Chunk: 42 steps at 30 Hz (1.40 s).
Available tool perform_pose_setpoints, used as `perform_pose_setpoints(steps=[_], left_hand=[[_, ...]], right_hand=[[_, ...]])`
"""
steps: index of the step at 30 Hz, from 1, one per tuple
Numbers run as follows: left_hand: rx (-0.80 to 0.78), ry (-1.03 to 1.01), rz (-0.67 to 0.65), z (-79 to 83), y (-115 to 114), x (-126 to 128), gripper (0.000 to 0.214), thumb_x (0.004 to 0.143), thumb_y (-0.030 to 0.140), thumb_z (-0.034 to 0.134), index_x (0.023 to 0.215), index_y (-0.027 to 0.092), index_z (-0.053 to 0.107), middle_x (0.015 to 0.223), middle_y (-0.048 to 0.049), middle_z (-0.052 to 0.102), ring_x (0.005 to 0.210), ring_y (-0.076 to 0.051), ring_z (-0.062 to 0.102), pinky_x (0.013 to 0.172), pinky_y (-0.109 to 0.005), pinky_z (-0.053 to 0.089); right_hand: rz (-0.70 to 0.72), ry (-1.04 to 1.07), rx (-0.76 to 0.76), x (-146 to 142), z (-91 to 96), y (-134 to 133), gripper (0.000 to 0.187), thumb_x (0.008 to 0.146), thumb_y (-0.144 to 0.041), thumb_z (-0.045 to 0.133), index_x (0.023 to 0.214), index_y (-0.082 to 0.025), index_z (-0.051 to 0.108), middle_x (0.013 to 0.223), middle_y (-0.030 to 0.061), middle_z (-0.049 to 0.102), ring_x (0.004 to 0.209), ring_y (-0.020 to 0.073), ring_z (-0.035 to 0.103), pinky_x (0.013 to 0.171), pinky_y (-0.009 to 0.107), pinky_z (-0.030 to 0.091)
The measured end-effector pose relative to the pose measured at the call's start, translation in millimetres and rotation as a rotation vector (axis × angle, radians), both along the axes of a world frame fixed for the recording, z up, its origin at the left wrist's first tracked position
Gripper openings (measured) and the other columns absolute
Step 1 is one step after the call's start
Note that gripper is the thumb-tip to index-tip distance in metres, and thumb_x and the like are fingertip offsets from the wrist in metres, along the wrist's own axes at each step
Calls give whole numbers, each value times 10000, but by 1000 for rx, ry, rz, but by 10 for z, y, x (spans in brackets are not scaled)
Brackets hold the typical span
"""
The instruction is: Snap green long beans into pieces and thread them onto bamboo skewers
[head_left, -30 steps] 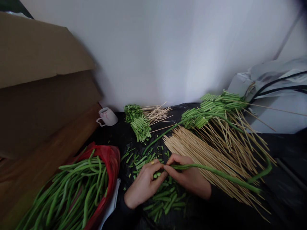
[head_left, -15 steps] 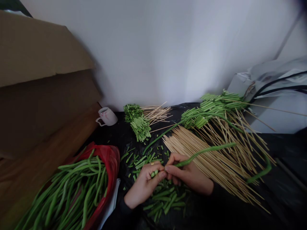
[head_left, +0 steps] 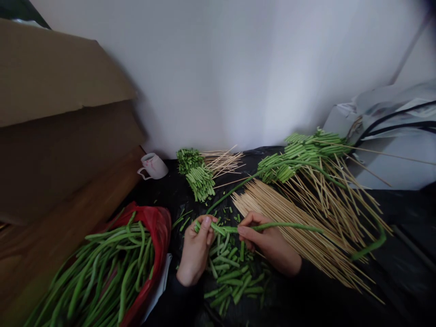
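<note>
A person's bare left hand (head_left: 196, 250) shows beyond a long, plain black sleeve (head_left: 181, 297) reaching the wrist. Right of that sleeve, the bare right hand (head_left: 272, 243) has a matching black sleeve (head_left: 315, 286), its outline lost in shadow.

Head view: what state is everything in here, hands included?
Left hand: fingers closed on short bean pieces.
Right hand: pinching a long bean.
Red bag: open, uncut beans heaped inside.
Cut beans: loose, scattered on black plastic.
Skewered beans: packed tightly side by side.
Bare sticks: lying in a loose pile.
Mug: standing, contents unclear.
</note>
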<state>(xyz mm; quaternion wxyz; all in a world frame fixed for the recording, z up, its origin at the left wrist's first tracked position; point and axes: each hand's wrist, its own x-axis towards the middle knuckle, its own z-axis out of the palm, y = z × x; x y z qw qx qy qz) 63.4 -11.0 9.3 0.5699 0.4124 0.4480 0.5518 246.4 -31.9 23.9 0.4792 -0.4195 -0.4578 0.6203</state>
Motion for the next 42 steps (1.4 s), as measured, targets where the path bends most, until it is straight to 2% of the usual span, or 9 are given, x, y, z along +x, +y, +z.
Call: perform_pose_setpoints(steps=[4,8,11,17,23,27,32,36,42], left_hand=[[-80,-277,169,137,91,-105,312,752,414,761,742,145,604,695,31,555,598,-60,480,546,-155,401],[-191,-374,-15,196,66,-118,321,738,417,766,711,158,578,667,37,538,522,-57,454,485,-166,378],[-135,-156,-146,147,-9,-68,311,747,431,759,816,148,651,546,78,423,433,-30,307,435,-159,272],[8,232,-242,51,-66,-39,271,720,372,787,699,131,666,640,26,517,578,-77,433,555,-202,341],[256,455,-310,171,-69,-62,138,821,267,673,742,156,699,676,0,572,643,-118,498,621,-237,380],[471,676,-418,206,-123,-12,125,811,139,625,703,169,681,639,8,578,630,-116,526,634,-232,389],[669,942,-441,106,-213,74,157,799,64,578,759,177,678,679,-3,583,663,-121,552,617,-220,387],[725,1024,-312,72,-239,77,150,805,80,562,804,181,673,696,-5,585,665,-127,561,623,-228,401],[502,939,161,116,-41,-109,109,805,159,596,712,180,650,683,8,602,644,-127,556,624,-233,416]], right_hand=[[-22,115,-15,19,-47,37,247,797,-363,704,725,-189,544,606,-52,585,463,64,455,461,208,334],[-8,175,-28,33,-86,56,236,805,-351,701,738,-189,543,616,-53,585,464,58,450,462,206,318],[5,150,-35,30,-94,46,229,796,-349,710,744,-188,555,625,-46,596,476,64,465,474,211,332],[31,208,-99,13,-98,35,253,760,-363,754,794,-181,581,623,-41,599,493,60,470,476,196,329],[4,437,-228,-17,-134,52,390,702,-368,813,945,-194,563,676,-44,619,530,47,490,515,169,358],[125,188,-114,-31,-89,7,292,846,-439,650,984,-192,576,655,-39,583,532,80,487,519,207,373],[138,-470,316,-30,-75,-37,144,929,-228,463,865,-187,586,863,42,637,808,169,560,760,319,419],[174,-630,346,-10,-111,-36,173,923,-201,409,803,-186,532,758,30,589,699,157,517,659,306,394],[414,-124,-77,-1,-68,-19,312,916,-426,492,1104,-184,551,700,-35,561,462,82,468,428,215,354]])
